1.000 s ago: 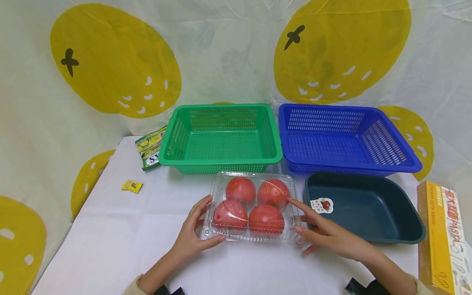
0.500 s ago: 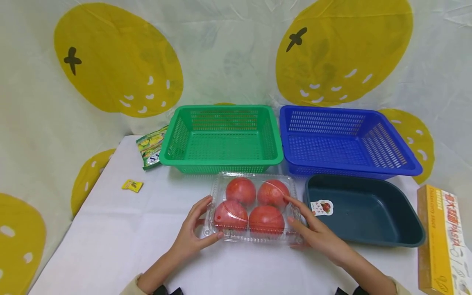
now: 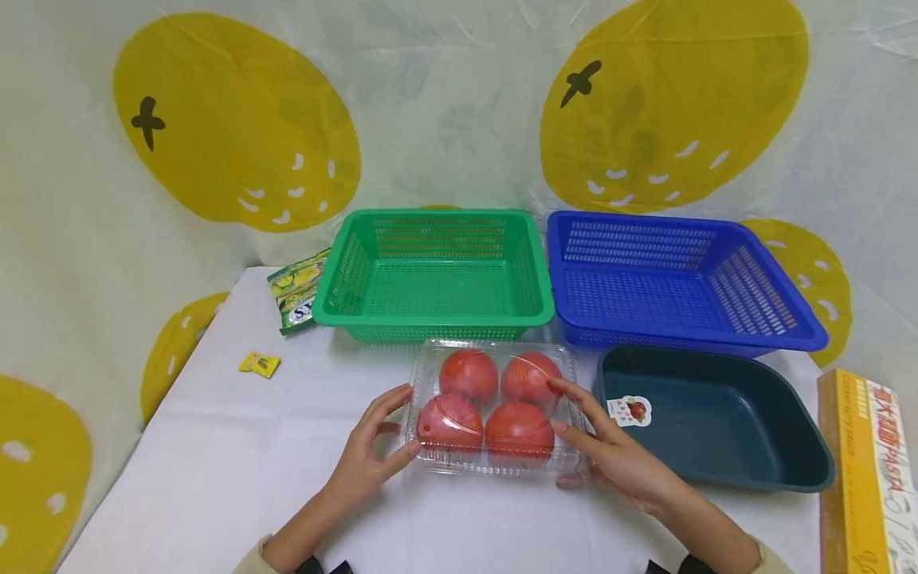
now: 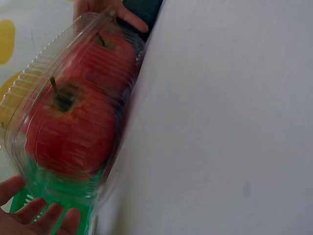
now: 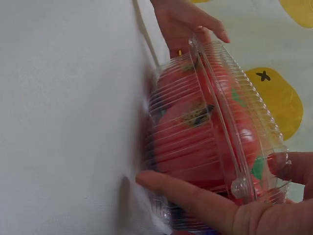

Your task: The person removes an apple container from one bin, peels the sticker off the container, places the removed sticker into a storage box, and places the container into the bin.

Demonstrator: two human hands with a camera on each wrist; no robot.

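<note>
A clear plastic clamshell box (image 3: 495, 406) with tomatoes inside lies on the white table (image 3: 215, 478) in front of me. My left hand (image 3: 403, 421) grips its left end, thumb on the near side and fingers over the top edge. My right hand (image 3: 566, 408) grips its right end. In the right wrist view the right thumb (image 5: 186, 196) lies under the clamshell box (image 5: 210, 127) and a finger sits on its lid rim; the left hand (image 5: 188, 22) shows at the far end. The left wrist view shows the clamshell box (image 4: 73, 112) side-on, with left fingers (image 4: 34, 215) beside it.
A green basket (image 3: 430, 319) and a blue basket (image 3: 688, 339) stand behind the box. A dark teal tub (image 3: 717, 474) with a sticker (image 3: 629, 410) is at its right. A yellow pasta box (image 3: 868, 470) lies far right. A green snack packet (image 3: 297, 287) and a small yellow sachet (image 3: 260, 364) lie at the left.
My right hand has moved in from beside the box and closed on its right end. The left hand's thumb has slid in along the near edge. The box sits slightly nearer the baskets.
</note>
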